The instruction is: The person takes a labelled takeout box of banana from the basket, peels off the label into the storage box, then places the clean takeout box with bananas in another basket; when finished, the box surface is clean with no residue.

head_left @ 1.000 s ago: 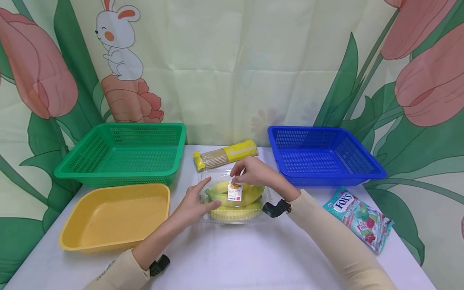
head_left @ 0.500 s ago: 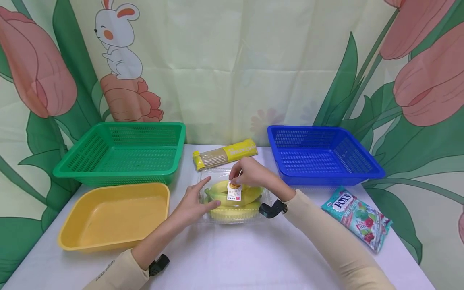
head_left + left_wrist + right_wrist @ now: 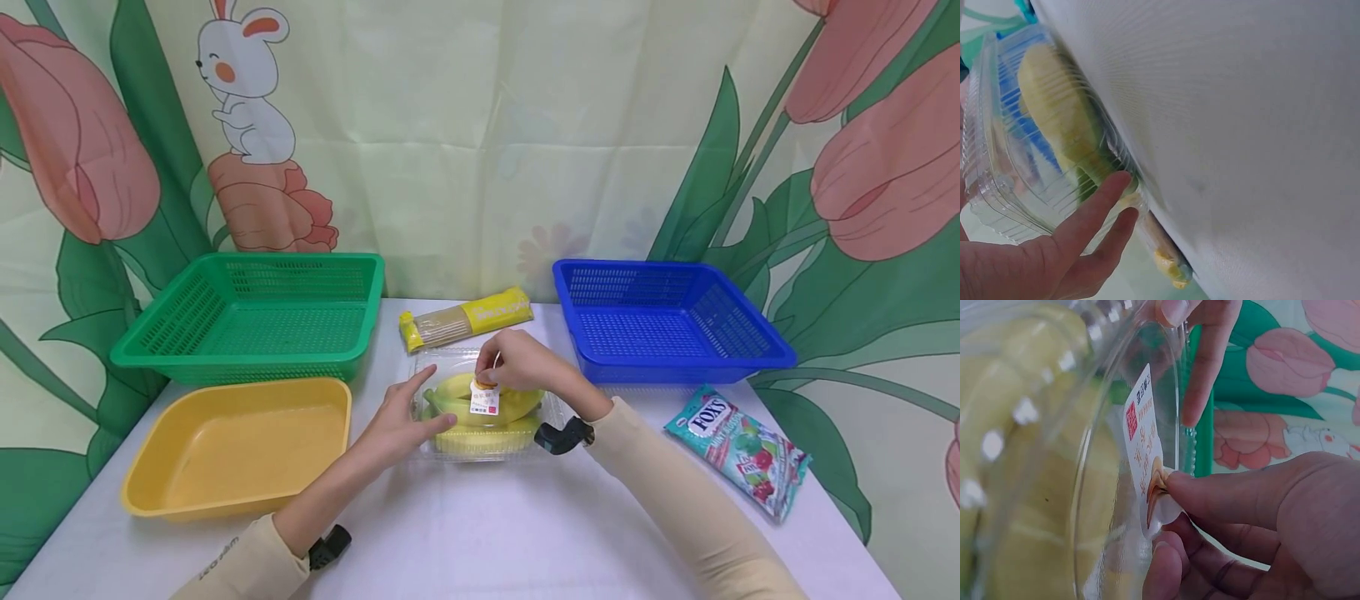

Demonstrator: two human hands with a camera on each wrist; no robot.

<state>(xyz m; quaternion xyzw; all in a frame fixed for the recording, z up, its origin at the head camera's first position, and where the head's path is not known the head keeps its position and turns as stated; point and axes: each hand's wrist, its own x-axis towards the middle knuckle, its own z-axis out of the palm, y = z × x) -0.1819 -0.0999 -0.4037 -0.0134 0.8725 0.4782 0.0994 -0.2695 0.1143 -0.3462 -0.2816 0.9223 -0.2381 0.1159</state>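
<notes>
A clear plastic clamshell box (image 3: pixel 553 410) with yellow-green bananas (image 3: pixel 517 408) inside sits at the middle of the white table. On its lid is a white label sticker (image 3: pixel 483 400) with a banana picture and red print. The right hand (image 3: pixel 517 358) pinches the sticker's far end between thumb and fingers; in the right wrist view this rounded end (image 3: pixel 1166 509) stands between the fingertips. The left hand (image 3: pixel 405 425) rests against the box's left side with fingers spread, its thumb at the lid. Two straight fingers (image 3: pixel 1094 206) lie along the ribbed side wall in the left wrist view.
Behind the box lies a yellow noodle packet (image 3: pixel 468 319). A green basket (image 3: pixel 247 367) and a yellow tub (image 3: pixel 236 507) stand at left. To the right are a blue basket (image 3: pixel 686 371) and a Fox's candy bag (image 3: pixel 738 450). A printed curtain (image 3: pixel 450 150) hangs behind.
The right fingers have shifted slightly over the sticker's far end and cover more of its banana picture. The left hand and the box have stayed in place.
</notes>
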